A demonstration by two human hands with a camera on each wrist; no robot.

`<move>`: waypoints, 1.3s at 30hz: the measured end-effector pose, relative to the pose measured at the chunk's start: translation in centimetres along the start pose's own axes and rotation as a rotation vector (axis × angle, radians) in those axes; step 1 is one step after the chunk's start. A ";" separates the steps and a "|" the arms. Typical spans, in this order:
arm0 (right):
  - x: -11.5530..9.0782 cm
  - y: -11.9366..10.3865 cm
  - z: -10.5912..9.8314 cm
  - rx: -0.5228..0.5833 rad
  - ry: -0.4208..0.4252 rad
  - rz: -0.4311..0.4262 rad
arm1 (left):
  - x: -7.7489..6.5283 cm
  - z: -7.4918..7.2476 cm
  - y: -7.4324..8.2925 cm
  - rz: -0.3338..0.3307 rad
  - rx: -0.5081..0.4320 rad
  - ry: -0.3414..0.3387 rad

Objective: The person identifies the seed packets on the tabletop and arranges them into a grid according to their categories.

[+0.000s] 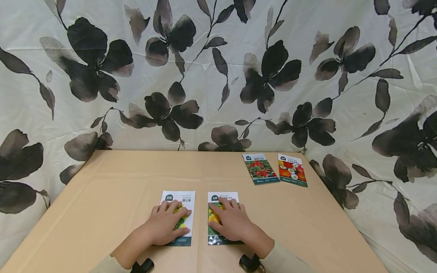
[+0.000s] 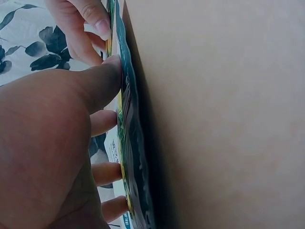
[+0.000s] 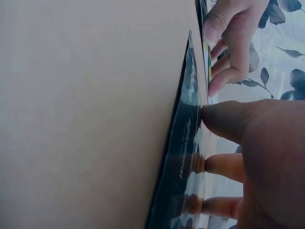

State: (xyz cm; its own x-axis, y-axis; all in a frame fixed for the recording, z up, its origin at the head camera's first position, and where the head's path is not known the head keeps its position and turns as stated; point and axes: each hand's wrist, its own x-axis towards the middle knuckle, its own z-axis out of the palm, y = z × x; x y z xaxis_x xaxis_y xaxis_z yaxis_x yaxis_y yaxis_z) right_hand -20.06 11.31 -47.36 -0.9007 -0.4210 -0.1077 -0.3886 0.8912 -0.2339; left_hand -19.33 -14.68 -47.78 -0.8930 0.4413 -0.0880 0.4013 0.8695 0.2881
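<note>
Side by side near the table's front lie two seed packets. My left hand (image 1: 164, 224) rests on the left, white packet (image 1: 189, 194), fingers spread over its yellow-flower picture. On the right, green packet (image 1: 214, 240), also with yellow flowers, my right hand (image 1: 233, 223) lies with fingers spread, covering much of the front. In the left wrist view, the thumb and fingertips (image 2: 105, 122) touch the packet's face above its dark teal bottom band (image 2: 136, 148). The right wrist view shows fingertips (image 3: 219, 164) on the glossy right packet (image 3: 183, 138), whose lower edge lifts slightly.
Two more seed packets lie at the table's back right: one with red peppers (image 1: 261, 169), one with red, white and orange flowers (image 1: 293, 170). A light wooden-toned table (image 1: 102, 197) meets a floral cloth (image 1: 218, 87) behind. Dark wrist cameras (image 1: 249, 262) sit on both wrists.
</note>
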 end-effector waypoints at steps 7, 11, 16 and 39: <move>0.0 0.0 0.2 -0.002 0.003 0.008 | 0.0 0.1 0.0 -0.003 0.006 -0.004; 0.1 -0.1 0.1 -0.006 0.013 0.009 | -0.1 0.1 0.1 -0.007 0.008 -0.002; 0.0 -0.1 -0.1 -0.018 0.037 -0.002 | -0.2 0.0 0.2 -0.013 0.002 -0.010; 0.4 0.1 -0.1 -0.014 0.071 0.005 | -0.1 0.1 -0.1 -0.009 -0.001 -0.005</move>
State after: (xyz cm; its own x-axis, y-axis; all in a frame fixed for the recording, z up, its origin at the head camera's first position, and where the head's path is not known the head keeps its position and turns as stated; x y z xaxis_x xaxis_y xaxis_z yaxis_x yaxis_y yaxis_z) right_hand -20.47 11.27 -47.33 -0.9139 -0.4040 -0.0395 -0.3865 0.8957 -0.2199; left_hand -19.26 -14.74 -47.87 -0.8954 0.4349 -0.0953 0.3935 0.8731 0.2878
